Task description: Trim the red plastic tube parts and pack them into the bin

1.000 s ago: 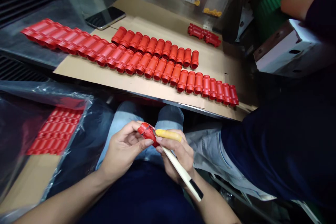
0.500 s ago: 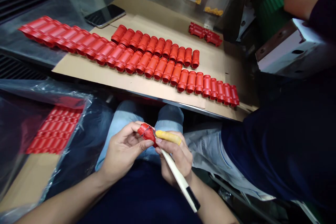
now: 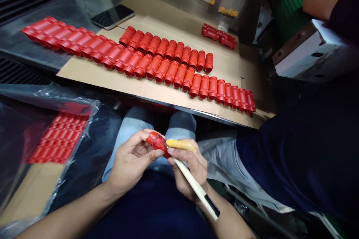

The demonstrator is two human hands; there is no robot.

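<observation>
Over my lap, my left hand [image 3: 134,157] pinches a hollow red plastic tube [image 3: 154,140] between thumb and fingers, tilting it toward the right. My right hand [image 3: 190,164] grips a slim tool with a long cream handle [image 3: 193,186] and a black patch near its end. A yellow finger cot [image 3: 181,145] covers the right index finger, which lies along the tube's right end. The working tip meets the tube there, but fingers mostly hide it, so its shape cannot be made out. Both hands are close together, thumbs near the red part.
Rows of similar red tubes [image 3: 162,71] lie on cardboard [image 3: 112,82] over the bench. A phone [image 3: 113,16] and darker red parts [image 3: 218,35] lie behind. At left, a plastic-lined box [image 3: 30,190] holds more red pieces. A co-worker [image 3: 280,149] sits close on the right.
The cream handle has swung a little to the right at its lower end, and my right hand has shifted slightly with it. My left hand keeps the tube nearly in place.
</observation>
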